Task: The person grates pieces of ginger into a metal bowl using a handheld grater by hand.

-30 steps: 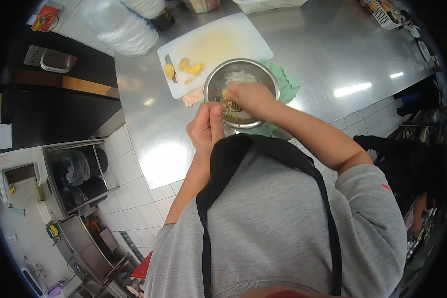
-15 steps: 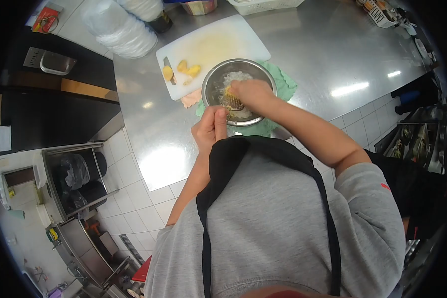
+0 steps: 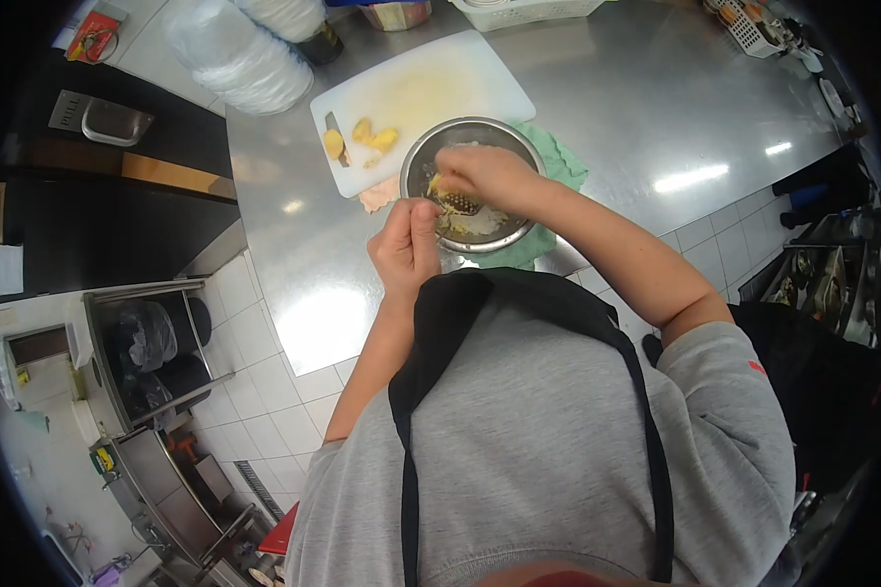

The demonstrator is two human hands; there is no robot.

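Note:
My left hand is closed at the near left rim of a metal bowl, gripping a small grater whose handle is hidden in the fist. The grater's face slants inside the bowl. My right hand pinches a yellow piece of ginger against the grater, mostly covered by the fingers. Pale yellow shreds lie in the bowl under it. Several peeled ginger pieces rest on the white cutting board just beyond.
A green cloth lies under the bowl, and a peach cloth shows beneath the board. Wrapped stacks of plastic containers stand at the back left of the steel table. A white basket sits at the far edge.
My right hand has shifted a little to the left and up over the grater. My left hand has moved slightly left and up, the grater still in its grip.

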